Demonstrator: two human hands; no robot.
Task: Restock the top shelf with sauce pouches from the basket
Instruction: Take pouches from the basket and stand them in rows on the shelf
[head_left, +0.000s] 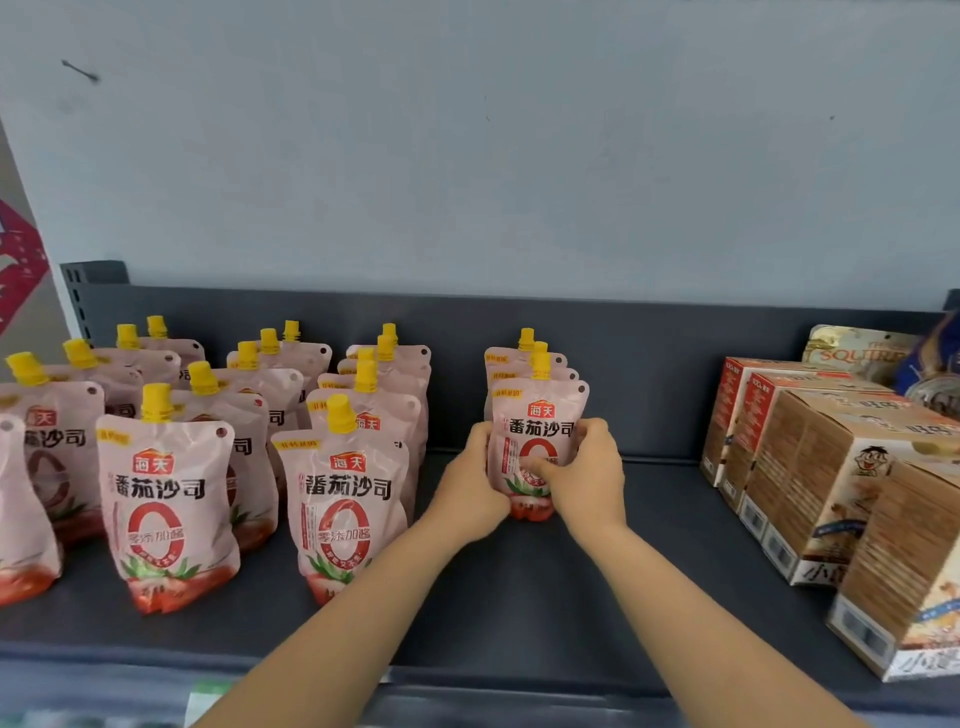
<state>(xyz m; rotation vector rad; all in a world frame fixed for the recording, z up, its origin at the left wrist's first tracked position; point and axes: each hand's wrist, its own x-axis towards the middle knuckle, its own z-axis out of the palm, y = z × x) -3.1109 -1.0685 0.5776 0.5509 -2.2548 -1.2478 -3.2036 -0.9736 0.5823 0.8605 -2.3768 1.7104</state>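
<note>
On the dark grey top shelf (519, 597) stand several pink sauce pouches with yellow caps, in rows at the left (166, 499) and middle (343, 499). A short row of three pouches stands further right; I hold its front pouch (540, 431) upright on the shelf with both hands. My left hand (475, 473) grips its left side and my right hand (587, 473) grips its right side, fingers across the front. The basket is out of view.
Brown and white cartons (831, 467) stand in rows at the right of the shelf, with foil snack bags (857, 353) behind them. The shelf's back panel (649, 364) rises behind the pouches. A pale wall is above.
</note>
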